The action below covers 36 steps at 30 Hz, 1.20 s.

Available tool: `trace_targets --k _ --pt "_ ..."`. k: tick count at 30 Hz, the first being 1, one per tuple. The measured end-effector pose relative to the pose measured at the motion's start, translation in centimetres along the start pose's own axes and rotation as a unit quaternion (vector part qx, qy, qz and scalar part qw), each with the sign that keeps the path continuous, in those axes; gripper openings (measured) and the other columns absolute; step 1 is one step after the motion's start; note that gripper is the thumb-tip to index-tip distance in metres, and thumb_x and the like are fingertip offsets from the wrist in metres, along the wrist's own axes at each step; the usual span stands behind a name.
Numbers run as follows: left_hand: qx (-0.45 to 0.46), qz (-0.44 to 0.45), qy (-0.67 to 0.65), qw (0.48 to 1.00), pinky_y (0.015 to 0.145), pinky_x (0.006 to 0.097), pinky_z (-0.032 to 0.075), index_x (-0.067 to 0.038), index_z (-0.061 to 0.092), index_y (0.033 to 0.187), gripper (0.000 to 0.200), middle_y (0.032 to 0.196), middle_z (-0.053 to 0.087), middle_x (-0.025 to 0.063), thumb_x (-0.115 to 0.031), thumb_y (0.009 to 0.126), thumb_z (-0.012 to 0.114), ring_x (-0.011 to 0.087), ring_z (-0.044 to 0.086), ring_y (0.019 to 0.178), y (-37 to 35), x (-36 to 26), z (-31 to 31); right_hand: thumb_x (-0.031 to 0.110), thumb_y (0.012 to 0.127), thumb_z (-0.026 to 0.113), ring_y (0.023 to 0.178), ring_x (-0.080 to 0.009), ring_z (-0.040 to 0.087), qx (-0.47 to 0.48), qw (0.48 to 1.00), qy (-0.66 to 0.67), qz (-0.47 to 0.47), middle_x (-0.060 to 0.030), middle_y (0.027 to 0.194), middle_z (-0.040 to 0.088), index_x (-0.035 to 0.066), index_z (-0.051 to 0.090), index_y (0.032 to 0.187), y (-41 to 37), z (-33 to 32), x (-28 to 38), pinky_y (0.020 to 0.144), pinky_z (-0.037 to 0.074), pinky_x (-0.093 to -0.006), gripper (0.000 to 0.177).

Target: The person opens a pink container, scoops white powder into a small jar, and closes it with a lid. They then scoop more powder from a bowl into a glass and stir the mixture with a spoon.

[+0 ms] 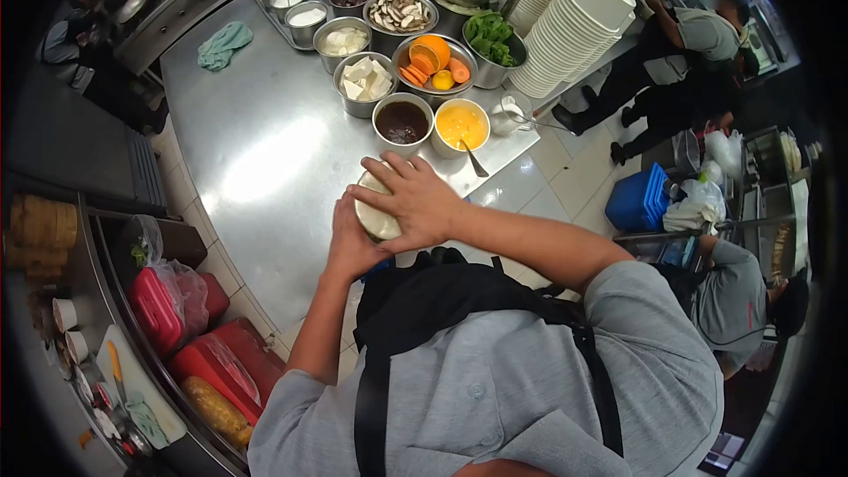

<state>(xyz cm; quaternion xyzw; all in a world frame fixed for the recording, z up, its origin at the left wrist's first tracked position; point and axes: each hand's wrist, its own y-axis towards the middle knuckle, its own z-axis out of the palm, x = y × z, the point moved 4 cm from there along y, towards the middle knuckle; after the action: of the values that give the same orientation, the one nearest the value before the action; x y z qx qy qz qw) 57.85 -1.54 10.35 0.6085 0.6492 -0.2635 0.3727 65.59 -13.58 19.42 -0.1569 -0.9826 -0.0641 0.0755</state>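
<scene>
Gripped over the near edge of the steel surface point(265, 150): a white bowl point(374, 219), tilted. Clasped from above by the right hand point(415, 203), fingers spread; cupped from below by the left hand point(349, 252). Both equally close. Just beyond: sauce pot point(402, 122), egg pot point(461, 125).

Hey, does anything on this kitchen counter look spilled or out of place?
Nothing looks spilled. Only a crumpled green cloth lies loose on the steel counter, and a spoon lies by the bowl of yellow liquid.
</scene>
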Motion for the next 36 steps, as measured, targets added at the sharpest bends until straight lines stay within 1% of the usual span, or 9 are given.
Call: trace_targets --k 5,11,13,15,18,22,25,29,36 --pt "-0.027 -0.031 -0.187 0.982 0.112 0.0435 0.032 0.002 0.024 0.145 0.113 0.143 0.037 0.0235 -0.033 0.058 0.088 0.0359 0.032 0.138 0.1 2.4 0.3 0.063 0.064 0.066 0.127 -0.0459 0.036 0.001 0.988 0.0 0.158 -0.0272 0.147 0.031 0.016 0.037 0.146 0.4 -0.1 2.9 0.096 0.036 -0.0531 0.098" --pt "0.014 -0.032 -0.263 0.964 0.106 0.0412 0.04 -0.001 0.018 0.146 0.125 0.137 0.043 0.0197 -0.029 0.051 0.094 0.0318 0.046 0.128 -0.9 3.3 1.2 0.056 0.061 0.073 0.128 -0.0439 0.037 -0.006 0.991 0.128 -0.026 -0.0276 0.141 0.033 0.006 0.032 0.145 0.3 0.2 1.7 0.103 0.033 -0.0486 0.106" --pt "-0.025 -0.034 -0.258 0.965 0.103 0.0403 0.043 -0.001 0.02 0.144 0.121 0.136 0.045 0.0182 -0.026 0.052 0.094 0.0303 0.048 0.126 -0.6 3.5 2.0 0.052 0.065 0.074 0.127 -0.0463 0.036 -0.133 0.945 0.116 0.277 -0.0297 0.142 0.031 -0.001 0.03 0.144 0.0 1.0 3.4 0.106 0.029 -0.0521 0.105" --pt "-0.061 -0.041 -0.245 0.967 0.101 0.0394 0.045 -0.001 0.022 0.143 0.117 0.135 0.046 0.0167 -0.022 0.053 0.094 0.0287 0.05 0.123 -0.9 3.1 1.4 0.049 0.071 0.074 0.124 -0.0498 0.039 -0.127 0.931 0.088 0.33 -0.0316 0.142 0.03 -0.006 0.026 0.143 -0.8 0.3 5.6 0.107 0.031 -0.0515 0.103" --pt "-0.085 -0.105 -0.239 0.962 0.099 0.0384 0.046 -0.002 0.029 0.138 0.108 0.135 0.048 0.0149 -0.015 0.053 0.094 0.0259 0.052 0.121 -0.9 2.9 -0.6 0.045 0.072 0.075 0.124 -0.0433 0.043 0.094 0.89 0.319 0.311 -0.0304 0.141 0.033 -0.002 0.022 0.145 -2.8 -3.6 6.8 0.102 0.039 -0.0455 0.102" --pt "-0.017 -0.057 -0.226 0.972 0.101 0.038 0.045 -0.003 0.03 0.139 0.104 0.137 0.046 0.0147 -0.017 0.057 0.092 0.0253 0.051 0.122 -2.7 3.4 -1.8 0.048 0.062 0.077 0.123 -0.0408 0.045 -0.102 0.99 0.093 -0.025 -0.0286 0.14 0.036 0.005 0.035 0.142 -0.7 -3.5 3.3 0.098 0.041 -0.0465 0.1" --pt "-0.095 -0.017 -0.213 0.972 0.102 0.0382 0.043 -0.003 0.029 0.141 0.102 0.137 0.047 0.0151 -0.019 0.061 0.089 0.0258 0.05 0.123 -3.8 2.9 0.3 0.05 0.059 0.076 0.121 -0.041 0.045 -0.103 0.986 0.122 -0.036 -0.0286 0.139 0.036 0.004 0.038 0.139 0.2 0.2 2.1 0.098 0.041 -0.0484 0.1" --pt "-0.147 -0.026 -0.018 0.989 0.108 0.0402 0.036 -0.002 0.026 0.143 0.098 0.141 0.042 0.0169 -0.02 0.067 0.085 0.0273 0.046 0.128 -3.6 3.9 4.0 0.052 0.061 0.075 0.123 -0.0425 0.038 -0.141 0.943 0.129 0.272 -0.0319 0.141 0.032 -0.007 0.033 0.139 -0.7 1.4 5.0 0.098 0.04 -0.0488 0.106" --pt "-0.077 -0.011 -0.149 0.986 0.11 0.0419 0.033 -0.002 0.026 0.145 0.098 0.145 0.035 0.0208 -0.023 0.068 0.084 0.0316 0.041 0.132 -4.0 -2.3 1.1 0.048 0.07 0.074 0.138 -0.0509 0.02 -0.099 0.894 0.326 0.29 -0.0426 0.145 0.016 -0.009 0.014 0.146 -6.2 1.3 5.8 0.113 0.028 -0.0467 0.112"
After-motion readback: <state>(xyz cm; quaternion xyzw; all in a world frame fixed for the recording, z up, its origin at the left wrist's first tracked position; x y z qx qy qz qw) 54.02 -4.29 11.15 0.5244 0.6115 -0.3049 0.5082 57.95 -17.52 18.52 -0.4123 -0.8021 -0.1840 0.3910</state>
